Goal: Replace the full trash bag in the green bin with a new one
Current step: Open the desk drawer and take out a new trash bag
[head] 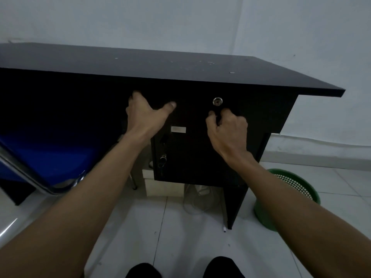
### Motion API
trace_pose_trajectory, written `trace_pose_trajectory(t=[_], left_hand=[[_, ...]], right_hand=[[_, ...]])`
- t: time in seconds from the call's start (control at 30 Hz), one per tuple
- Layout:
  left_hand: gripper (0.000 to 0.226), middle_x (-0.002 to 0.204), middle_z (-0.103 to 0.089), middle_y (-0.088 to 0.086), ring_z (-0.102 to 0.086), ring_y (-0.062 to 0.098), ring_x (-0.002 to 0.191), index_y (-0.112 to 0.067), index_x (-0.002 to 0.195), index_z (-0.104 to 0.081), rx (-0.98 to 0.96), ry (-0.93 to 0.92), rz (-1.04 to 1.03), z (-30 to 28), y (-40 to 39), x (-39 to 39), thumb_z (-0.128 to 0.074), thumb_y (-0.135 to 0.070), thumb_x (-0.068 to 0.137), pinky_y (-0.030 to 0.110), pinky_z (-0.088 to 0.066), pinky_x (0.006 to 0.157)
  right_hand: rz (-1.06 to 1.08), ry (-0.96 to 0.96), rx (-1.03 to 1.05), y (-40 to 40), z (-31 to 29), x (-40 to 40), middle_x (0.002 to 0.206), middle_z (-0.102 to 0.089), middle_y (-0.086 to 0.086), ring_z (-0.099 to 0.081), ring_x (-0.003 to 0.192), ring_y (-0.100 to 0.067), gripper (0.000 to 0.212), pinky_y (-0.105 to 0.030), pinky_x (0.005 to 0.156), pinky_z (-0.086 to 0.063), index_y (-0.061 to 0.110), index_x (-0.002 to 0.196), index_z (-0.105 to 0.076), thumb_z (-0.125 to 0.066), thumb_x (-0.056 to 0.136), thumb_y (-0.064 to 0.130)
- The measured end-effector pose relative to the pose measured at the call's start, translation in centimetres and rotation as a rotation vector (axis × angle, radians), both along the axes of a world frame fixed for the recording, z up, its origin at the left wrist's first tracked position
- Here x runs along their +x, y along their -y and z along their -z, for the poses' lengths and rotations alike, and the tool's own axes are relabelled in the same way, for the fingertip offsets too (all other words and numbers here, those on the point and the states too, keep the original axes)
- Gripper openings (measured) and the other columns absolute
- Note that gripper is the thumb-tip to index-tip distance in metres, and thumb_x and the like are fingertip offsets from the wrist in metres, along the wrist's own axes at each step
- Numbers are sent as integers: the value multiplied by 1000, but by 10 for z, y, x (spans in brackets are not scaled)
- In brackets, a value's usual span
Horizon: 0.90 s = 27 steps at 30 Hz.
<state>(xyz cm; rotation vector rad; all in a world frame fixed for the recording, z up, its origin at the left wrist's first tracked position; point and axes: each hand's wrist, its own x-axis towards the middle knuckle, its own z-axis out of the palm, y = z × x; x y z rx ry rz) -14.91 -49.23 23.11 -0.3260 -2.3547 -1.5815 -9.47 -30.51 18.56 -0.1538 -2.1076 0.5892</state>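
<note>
The green bin, a mesh-walled plastic basket, stands on the floor to the right of a black desk, partly behind my right forearm. No trash bag shows in it from here. My left hand lies flat and spread against the desk's drawer front, thumb out to the right. My right hand is curled around the dark drawer handle just below a round silver lock.
A blue chair with a chrome frame stands at the left. A white box and loose cables lie under the desk. A lower cabinet door carries a key lock. White floor tiles stretch in front; my dark shoes are at the bottom.
</note>
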Motion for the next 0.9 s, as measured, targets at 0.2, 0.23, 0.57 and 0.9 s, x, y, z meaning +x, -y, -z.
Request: trace_pose_trajectory(t=[0.2,0.23,0.57,0.9], left_hand=[[86,125,-55,-4,-54,12,113,-15,135,-43,268,-16,75,-2,0,16,-82,-46,65,31,-47,96],[84,121,-58,-4,-58,13,110,-16,132,-47,313,-22,80,-1,3,18,-82,-47,62,33,-51,94],[64,120,-65,-2,-62,21,108,-31,120,-62,580,376,248,-14,30,17,-70,-66,67,44,-52,90],[23,92,-67,5,-64,25,92,-24,93,-64,443,486,332,-25,25,15,-59,-45,82,41,-50,81]], right_hand=[[2,-25,49,10,4,33,47,-46,8,-41,36,-5,34,-20,41,-31,17,66,-51,-49,96,32],[5,-29,58,11,4,37,47,-45,8,-41,35,-5,34,-21,41,-32,18,65,-49,-50,95,33],[176,-34,256,15,-14,69,62,-51,6,-49,54,-12,37,-31,49,-46,20,71,-54,-53,86,54],[180,-53,411,-11,-52,65,98,-57,-2,-54,88,-18,40,-37,83,-41,16,103,-63,-53,88,52]])
